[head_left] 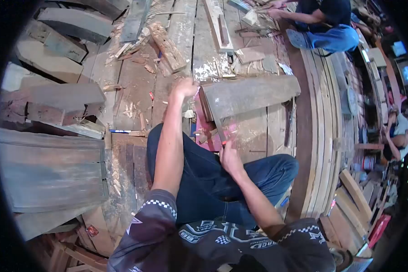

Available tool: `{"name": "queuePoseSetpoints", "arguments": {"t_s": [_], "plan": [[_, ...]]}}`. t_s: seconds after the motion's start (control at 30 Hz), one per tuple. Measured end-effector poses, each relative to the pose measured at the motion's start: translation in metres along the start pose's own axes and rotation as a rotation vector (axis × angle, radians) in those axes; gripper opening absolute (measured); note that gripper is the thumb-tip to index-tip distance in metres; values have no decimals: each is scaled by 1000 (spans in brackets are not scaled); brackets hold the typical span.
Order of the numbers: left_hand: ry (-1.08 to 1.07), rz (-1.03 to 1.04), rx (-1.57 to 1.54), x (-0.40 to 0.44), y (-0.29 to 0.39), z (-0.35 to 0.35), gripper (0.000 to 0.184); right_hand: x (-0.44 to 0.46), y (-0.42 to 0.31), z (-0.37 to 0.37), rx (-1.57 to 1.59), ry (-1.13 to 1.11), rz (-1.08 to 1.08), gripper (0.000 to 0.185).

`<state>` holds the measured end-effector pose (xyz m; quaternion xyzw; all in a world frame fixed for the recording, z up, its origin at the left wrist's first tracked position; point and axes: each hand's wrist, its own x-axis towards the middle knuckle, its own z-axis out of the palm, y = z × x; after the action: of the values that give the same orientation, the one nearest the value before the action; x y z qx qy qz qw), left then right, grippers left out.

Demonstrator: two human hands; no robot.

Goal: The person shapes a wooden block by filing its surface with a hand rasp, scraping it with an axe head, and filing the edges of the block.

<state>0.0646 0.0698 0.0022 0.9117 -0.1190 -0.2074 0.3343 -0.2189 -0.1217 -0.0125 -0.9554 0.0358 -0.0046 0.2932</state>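
Note:
A broad grey-brown wooden board lies across the work spot before me, its left end beside my hands. At that end's upper corner is my left hand, fingers bent together; what they grip, if anything, is hidden. My right hand is closed near the lower corner, above my bent knee. A small orange-red bit shows at its fingertips, beside the lower end of a narrow dark strip along the board's end; I cannot make out what it holds. Beneath them lies a pink-red flat piece.
Stacked timber blocks and a wide panel stand at left. Chips and a rough split block litter the plank floor. Long planks run along the right. Another person sits at the upper right, hands near wood pieces.

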Motion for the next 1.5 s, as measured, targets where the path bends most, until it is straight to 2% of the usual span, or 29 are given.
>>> {"name": "queuePoseSetpoints", "arguments": {"t_s": [0.1,0.13,0.23,0.27,0.37,0.4,0.47,0.53,0.63,0.8,0.9,0.93,1.03,1.17,1.2,1.23,1.33,1.43,1.5], "plan": [[-29,-42,40,8,3,12,46,26,3,8,59,-165,117,27],[24,-22,-28,5,0,15,52,45,-21,-6,-32,-223,210,27],[-41,-63,-55,-15,12,-7,59,64,-28,-2,-86,-194,173,24],[-2,-51,-45,2,-12,6,64,56,-18,2,-59,-209,171,25],[-37,-106,34,-10,-2,-15,64,11,-15,-11,33,-148,52,24],[58,-80,58,-10,-4,-10,64,10,-17,-10,19,-176,99,24],[13,-56,42,4,-6,-4,68,4,-14,-8,-18,-246,201,24],[-84,-43,-31,-1,7,-6,69,24,-14,3,-13,-179,139,23],[-64,-23,-45,-5,6,0,68,69,-23,8,-85,-152,113,23],[-10,-12,29,-5,-6,-11,67,21,-16,-12,-52,-192,101,23],[18,-22,-33,-11,-1,-12,68,-1,-14,-11,-93,-314,316,26],[-29,-15,-18,-6,-3,-8,65,7,-12,-5,25,-239,194,24],[-133,-3,-24,-6,6,-17,63,54,-19,10,42,-118,63,23],[-119,-30,18,-7,-2,-19,63,58,-24,9,-25,-175,126,22],[-29,13,37,-4,-12,-10,65,41,-22,2,-3,-165,103,22],[-50,-12,45,-2,-11,-12,65,24,-21,-3,17,-159,82,22],[-114,-62,6,-9,-1,-22,66,-6,-16,-12,-62,-263,201,21],[-97,-11,-79,-14,7,-26,67,19,-12,3,8,-264,168,20],[-55,-9,-9,-11,3,-20,69,44,-24,5,-24,-197,127,23]]}}
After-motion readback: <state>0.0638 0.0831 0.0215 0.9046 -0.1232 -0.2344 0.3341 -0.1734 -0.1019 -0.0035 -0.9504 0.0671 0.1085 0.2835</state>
